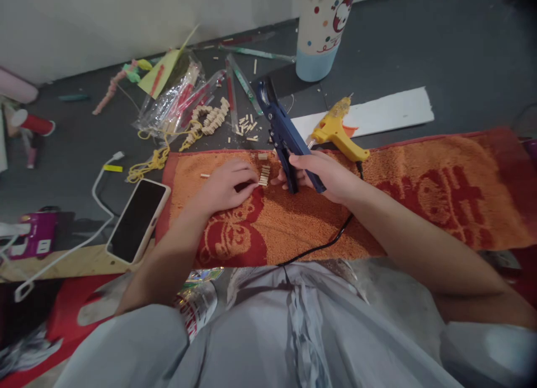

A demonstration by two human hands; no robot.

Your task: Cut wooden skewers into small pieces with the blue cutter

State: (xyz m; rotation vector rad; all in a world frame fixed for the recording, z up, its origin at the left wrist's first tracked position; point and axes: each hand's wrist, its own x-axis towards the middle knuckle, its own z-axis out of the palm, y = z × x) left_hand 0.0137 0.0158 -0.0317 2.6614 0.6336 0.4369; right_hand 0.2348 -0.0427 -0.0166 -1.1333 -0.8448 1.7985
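Note:
My right hand (325, 175) is closed round the handles of a dark blue cutter tool (282, 131), whose head points away from me toward the back. My left hand (226, 185) rests on the orange and red towel (419, 197), fingers curled and pinching at a small stack of short wooden stick pieces (264, 175). One loose stick bit (204, 176) lies just left of that hand. A yellow glue gun (338, 131) lies behind my right hand, its black cord (327, 245) running back toward my lap.
A phone (136, 220) with a white cable (98, 195) lies left of the towel. Beyond are cut stick bits (246, 127), plastic packets (176, 99), yellow string (146, 164), a dotted bottle (321, 29) and a white strip (377, 115) on the grey floor.

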